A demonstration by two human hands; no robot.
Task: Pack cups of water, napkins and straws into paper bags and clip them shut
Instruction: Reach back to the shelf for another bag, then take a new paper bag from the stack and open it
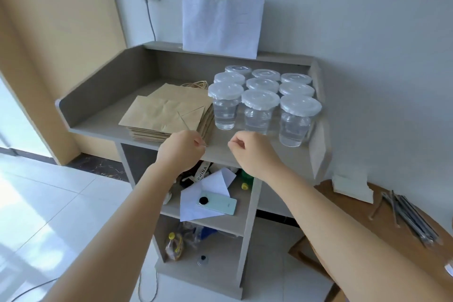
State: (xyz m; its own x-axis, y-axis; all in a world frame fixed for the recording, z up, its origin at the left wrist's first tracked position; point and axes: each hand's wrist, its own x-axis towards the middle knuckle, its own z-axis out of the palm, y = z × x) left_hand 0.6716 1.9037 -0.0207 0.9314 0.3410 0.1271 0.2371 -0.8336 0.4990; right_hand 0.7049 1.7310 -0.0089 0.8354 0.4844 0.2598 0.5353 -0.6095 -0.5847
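Observation:
Several clear lidded cups of water (pixel 259 110) stand in rows on the right of the grey counter (pixel 103 91). To their left lies a stack of flat brown paper bags (pixel 166 115). My left hand (pixel 183 152) hovers at the near right corner of that stack, fingers curled, its fingertips pinching the corner of a bag. My right hand (pixel 252 152) is a little to the right, over the counter's front edge, fingers curled with nothing seen in them. Wrapped straws (pixel 411 218) lie on a brown round table (pixel 355 223) at the right. White napkins (pixel 353 189) sit at that table's far edge.
The counter has raised walls at the back and sides. A white sheet (pixel 245 32) leans on the back ledge. A pale flat packet (pixel 317 149) hangs at the counter's right side. Open shelves below hold a phone (pixel 218 205), papers and bottles. A cable (pixel 149 19) runs from a wall socket.

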